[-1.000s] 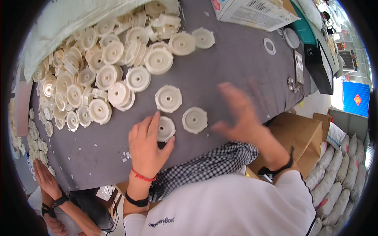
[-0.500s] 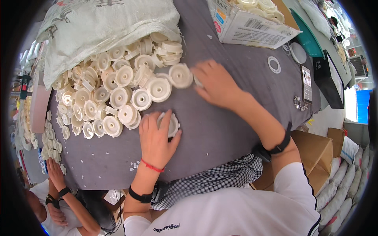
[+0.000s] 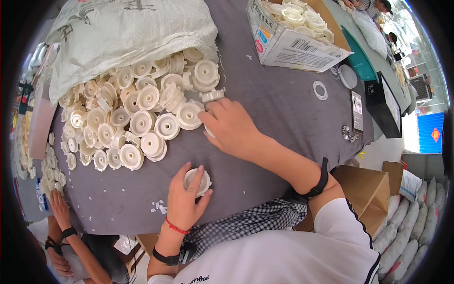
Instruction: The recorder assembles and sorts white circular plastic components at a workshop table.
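My left hand [image 3: 183, 201] is closed around a round cream plastic wheel-shaped part [image 3: 198, 181], its thumb and fingers on the rim, low over the grey cloth. Beside the pile's right edge, my right hand [image 3: 232, 127] curls over another such part, mostly hidden under the fingers, with only a bit of its rim showing. A heap of similar cream plastic wheels [image 3: 142, 124] spreads from the mouth of a white woven sack [image 3: 132, 35]. One more wheel [image 3: 213, 95] stands on edge just beyond my right fingertips.
A printed cardboard box [image 3: 295, 49] full of similar wheels stands at the far right, near a white ring [image 3: 320, 90], a phone [image 3: 357, 111] and a black box [image 3: 384, 106]. White scraps [image 3: 159, 207] lie near my left wrist. A co-worker's hand [image 3: 60, 208] is at lower left.
My right hand has moved left and nearer, to the heap's edge. My left hand has come slightly nearer with its wheel. The view has shifted a little.
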The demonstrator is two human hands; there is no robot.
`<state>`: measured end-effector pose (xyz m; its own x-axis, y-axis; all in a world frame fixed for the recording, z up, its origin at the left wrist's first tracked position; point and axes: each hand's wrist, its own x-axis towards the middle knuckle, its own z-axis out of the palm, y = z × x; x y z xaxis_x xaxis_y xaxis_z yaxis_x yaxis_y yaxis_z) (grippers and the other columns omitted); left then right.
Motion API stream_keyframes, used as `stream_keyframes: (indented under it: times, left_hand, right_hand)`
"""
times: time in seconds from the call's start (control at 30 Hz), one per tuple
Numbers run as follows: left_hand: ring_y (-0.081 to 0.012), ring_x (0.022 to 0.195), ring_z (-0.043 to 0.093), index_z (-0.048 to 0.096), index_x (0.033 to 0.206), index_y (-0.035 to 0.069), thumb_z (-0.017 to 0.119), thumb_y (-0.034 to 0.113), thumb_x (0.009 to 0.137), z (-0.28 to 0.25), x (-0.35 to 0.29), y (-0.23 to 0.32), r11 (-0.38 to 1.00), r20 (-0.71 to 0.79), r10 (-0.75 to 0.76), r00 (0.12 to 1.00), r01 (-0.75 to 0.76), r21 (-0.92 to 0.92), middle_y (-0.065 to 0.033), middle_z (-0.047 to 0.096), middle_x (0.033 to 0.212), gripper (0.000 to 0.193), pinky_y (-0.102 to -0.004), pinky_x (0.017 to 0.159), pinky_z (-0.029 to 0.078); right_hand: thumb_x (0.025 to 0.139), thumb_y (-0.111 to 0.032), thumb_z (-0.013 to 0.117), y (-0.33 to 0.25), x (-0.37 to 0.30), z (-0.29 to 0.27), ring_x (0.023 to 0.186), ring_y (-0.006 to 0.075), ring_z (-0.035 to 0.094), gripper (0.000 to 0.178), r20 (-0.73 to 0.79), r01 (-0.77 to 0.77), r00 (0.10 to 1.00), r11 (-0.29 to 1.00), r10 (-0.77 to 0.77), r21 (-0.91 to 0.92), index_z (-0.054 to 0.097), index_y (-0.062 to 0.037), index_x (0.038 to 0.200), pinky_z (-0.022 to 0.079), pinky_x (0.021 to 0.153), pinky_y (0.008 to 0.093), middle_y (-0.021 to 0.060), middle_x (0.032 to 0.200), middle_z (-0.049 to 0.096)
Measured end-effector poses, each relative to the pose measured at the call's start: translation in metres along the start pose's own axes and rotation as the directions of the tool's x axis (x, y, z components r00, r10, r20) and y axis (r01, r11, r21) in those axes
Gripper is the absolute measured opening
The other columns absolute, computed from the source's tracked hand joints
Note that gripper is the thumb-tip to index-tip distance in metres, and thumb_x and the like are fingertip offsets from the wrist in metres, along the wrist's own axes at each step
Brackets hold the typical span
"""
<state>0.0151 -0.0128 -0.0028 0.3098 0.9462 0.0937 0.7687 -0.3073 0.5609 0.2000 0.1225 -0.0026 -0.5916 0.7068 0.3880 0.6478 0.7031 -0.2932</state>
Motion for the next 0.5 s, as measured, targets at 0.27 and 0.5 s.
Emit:
stream_keyframes:
  times: [0.27, 0.5]
  left_hand:
    - [-0.0332, 0.099, 0.054, 0.054, 0.119, 0.005, 0.080, 0.014, 0.060, -0.008, 0.001, -0.008, 0.971, -0.128, -0.096, 0.987, 0.064, -0.232, -0.0194, 0.048, 0.117, 0.065, -0.0385, 0.083, 0.047]
    - [-0.0332, 0.103, 0.050, 0.055, 0.117, 0.005, 0.077, 0.017, 0.064, 0.019, 0.023, -0.006, 0.993, -0.191, -0.010, 0.981, -0.012, -0.116, -0.0167, 0.050, 0.115, 0.058, -0.0399, 0.088, 0.041]
  right_hand:
    - [0.069, -0.025, 0.071, -0.015, -0.053, -0.042, 0.096, 0.0298, 0.051, 0.047, 0.210, -0.083, 0.976, 0.986, 0.051, 0.146, 0.054, -0.0045, 0.107, 0.043, 0.078, 0.0396, 0.0119, 0.105, 0.053]
    - [0.071, -0.028, 0.071, -0.020, 0.020, -0.012, 0.099, 0.0307, 0.052, 0.051, 0.080, -0.103, 0.992, 0.990, 0.095, 0.101, 0.053, -0.0017, 0.111, 0.042, 0.084, 0.0401, 0.0142, 0.105, 0.055]
